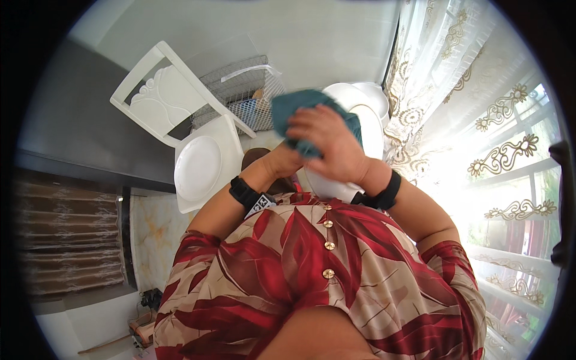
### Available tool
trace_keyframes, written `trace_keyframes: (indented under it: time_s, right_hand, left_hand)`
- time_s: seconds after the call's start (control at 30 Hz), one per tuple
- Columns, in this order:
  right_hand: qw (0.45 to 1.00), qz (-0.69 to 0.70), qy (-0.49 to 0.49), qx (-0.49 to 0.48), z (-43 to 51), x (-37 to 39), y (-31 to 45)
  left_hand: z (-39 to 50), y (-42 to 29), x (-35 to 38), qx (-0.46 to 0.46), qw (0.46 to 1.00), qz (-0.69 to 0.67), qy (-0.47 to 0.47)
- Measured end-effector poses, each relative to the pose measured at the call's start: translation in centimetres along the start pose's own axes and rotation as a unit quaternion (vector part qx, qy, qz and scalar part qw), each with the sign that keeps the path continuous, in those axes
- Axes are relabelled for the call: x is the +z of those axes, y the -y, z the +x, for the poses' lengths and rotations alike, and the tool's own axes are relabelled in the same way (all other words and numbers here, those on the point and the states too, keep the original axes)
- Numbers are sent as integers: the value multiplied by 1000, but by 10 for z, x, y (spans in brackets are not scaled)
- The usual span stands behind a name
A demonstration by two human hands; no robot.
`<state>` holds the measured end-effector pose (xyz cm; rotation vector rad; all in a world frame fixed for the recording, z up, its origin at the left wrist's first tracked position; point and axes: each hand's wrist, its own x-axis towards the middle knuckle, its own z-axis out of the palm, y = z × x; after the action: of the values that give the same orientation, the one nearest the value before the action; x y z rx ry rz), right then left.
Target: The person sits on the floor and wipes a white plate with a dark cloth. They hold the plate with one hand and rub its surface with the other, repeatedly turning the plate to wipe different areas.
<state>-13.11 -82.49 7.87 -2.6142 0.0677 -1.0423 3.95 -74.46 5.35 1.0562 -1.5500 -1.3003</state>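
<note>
A teal cloth is held in front of me, bunched between my two hands and blurred by motion. My right hand lies over it with the fingers spread across the folds. Just left of it and lower, my left hand is partly covered by the cloth, so its fingers are hard to see. Behind the cloth, to the right, are white plates, partly hidden. One more white plate, with a scalloped rim, rests on the seat of a white chair at the left.
Behind the chair stands a metal mesh basket with items in it. A patterned sheer curtain hangs by the window at the right. A dark panel runs along the left. Cables and a small device lie at lower left.
</note>
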Motion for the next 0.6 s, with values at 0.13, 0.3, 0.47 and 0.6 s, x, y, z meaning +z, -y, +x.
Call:
trace_keyframes:
  time_s: [0.13, 0.3, 0.47, 0.6]
  right_hand:
    - [999, 4, -20, -26, 7, -10, -13]
    - [958, 39, -167, 229, -9, -20, -96]
    - [859, 83, -139, 487, -29, -24, -109]
    - [970, 44, -145, 190, -11, -3, -44]
  left_hand:
    - [1, 1, 6, -39, 996, -80, -13]
    - [1, -10, 15, -84, 982, -170, -21]
    - [-6, -14, 14, -73, 982, -169, -45]
    - [-4, -8, 11, -110, 971, -212, -26]
